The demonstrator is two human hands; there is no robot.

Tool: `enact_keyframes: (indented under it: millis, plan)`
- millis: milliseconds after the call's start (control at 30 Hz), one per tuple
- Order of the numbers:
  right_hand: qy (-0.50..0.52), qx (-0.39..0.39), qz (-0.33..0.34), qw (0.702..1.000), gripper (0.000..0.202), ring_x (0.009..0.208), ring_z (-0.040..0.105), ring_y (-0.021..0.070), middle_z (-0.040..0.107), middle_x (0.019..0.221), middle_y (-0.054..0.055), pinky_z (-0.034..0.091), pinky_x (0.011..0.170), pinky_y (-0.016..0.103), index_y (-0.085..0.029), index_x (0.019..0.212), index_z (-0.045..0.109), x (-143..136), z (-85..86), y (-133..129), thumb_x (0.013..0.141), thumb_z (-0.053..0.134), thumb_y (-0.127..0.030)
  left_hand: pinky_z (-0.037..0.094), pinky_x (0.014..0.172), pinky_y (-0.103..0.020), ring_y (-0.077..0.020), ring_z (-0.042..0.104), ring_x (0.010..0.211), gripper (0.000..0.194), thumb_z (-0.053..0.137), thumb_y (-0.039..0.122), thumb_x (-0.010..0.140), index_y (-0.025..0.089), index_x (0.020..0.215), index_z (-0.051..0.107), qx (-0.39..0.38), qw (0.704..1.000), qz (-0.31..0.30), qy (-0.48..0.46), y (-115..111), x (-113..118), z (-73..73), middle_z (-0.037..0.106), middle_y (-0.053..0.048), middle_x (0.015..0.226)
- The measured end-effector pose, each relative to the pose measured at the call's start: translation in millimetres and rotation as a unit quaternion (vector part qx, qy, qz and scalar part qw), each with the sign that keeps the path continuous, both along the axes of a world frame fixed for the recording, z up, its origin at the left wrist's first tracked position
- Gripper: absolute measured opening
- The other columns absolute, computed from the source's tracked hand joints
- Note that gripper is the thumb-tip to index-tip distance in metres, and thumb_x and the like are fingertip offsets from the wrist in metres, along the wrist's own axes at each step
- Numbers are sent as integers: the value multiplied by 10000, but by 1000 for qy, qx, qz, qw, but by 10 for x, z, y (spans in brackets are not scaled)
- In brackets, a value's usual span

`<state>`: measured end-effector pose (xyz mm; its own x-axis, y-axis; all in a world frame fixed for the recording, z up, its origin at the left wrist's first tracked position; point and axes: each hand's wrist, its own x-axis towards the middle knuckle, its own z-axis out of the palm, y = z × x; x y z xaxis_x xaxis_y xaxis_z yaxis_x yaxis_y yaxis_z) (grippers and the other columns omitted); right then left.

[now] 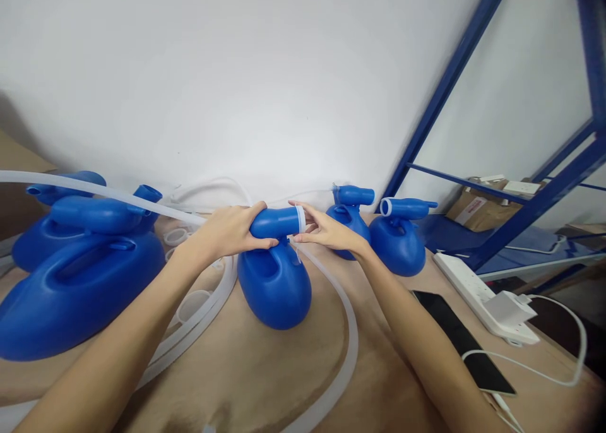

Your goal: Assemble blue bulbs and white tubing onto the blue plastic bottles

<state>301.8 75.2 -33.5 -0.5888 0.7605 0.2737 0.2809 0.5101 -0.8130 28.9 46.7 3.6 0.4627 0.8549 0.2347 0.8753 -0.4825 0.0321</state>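
Observation:
A blue plastic urinal bottle (pixel 277 294) with a handle stands in front of me, its wide neck lying sideways to the right. My left hand (pixel 237 231) is wrapped round the neck from the left, thumb in front. At the neck's mouth is a translucent white cap (pixel 301 219). My right hand (pixel 326 228) grips this cap from the right, fingers behind and thumb in front; part of the cap is hidden by the fingers. A small clear strap hangs below the cap. Behind my left hand runs a translucent hose (pixel 118 199); its end is hidden.
More blue bottles (pixel 95 288) stand at left, with two others (pixel 398 250) at back right. Loose white caps (pixel 192 307) and coiled hose (pixel 348 332) lie on the brown table. A phone (pixel 461 338), a power strip (pixel 483 294) and a blue shelf frame (pixel 445 92) are at right.

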Motion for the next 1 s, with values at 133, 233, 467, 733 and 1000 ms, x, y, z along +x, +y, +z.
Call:
enact_keyframes:
  millis: [133, 233, 467, 733, 1000]
  plan:
    - [-22, 18, 14, 999, 792, 1051, 746, 240, 722, 1205, 54, 596, 976, 410, -278, 1542, 424, -30, 25, -13, 866, 814, -412, 459, 653, -382, -411, 727, 863, 707, 496, 841, 841, 228, 1184, 581, 8, 1000, -1, 16, 1, -2, 5, 760, -151, 977]
    - [-49, 67, -9, 997, 785, 1071, 736, 263, 722, 1183, 59, 582, 992, 445, -288, 1546, 431, -16, 44, -13, 875, 802, -453, 442, 642, -379, -407, 724, 846, 716, 472, 856, 847, 227, 1173, 577, 8, 1000, -4, 17, 21, -4, 1, 758, -140, 940]
    - [-138, -56, 46, 988, 989, 915, 760, 205, 766, 1059, 50, 609, 832, 336, -221, 1597, 382, 73, -31, 114, 777, 886, -447, 436, 649, -370, -415, 735, 905, 746, 463, 877, 840, 230, 1200, 552, -4, 1000, 2, 4, 35, -3, -5, 768, -143, 998]
    - [-112, -53, 80, 989, 409, 740, 667, 150, 730, 817, 22, 540, 670, 264, -156, 989, 755, -16, -190, 238, 802, 845, -509, 483, 697, -411, -435, 730, 931, 772, 489, 852, 829, 219, 1265, 556, -7, 1000, 12, -1, 8, 12, 4, 769, -160, 1039]
    - [76, -147, 73, 983, 414, 801, 739, 170, 777, 885, 47, 621, 835, 346, -153, 869, 723, -41, -363, 271, 673, 945, -443, 497, 725, -429, -444, 726, 965, 764, 505, 824, 838, 218, 1301, 555, -17, 1000, 13, -7, -1, 6, 5, 761, -163, 1083]
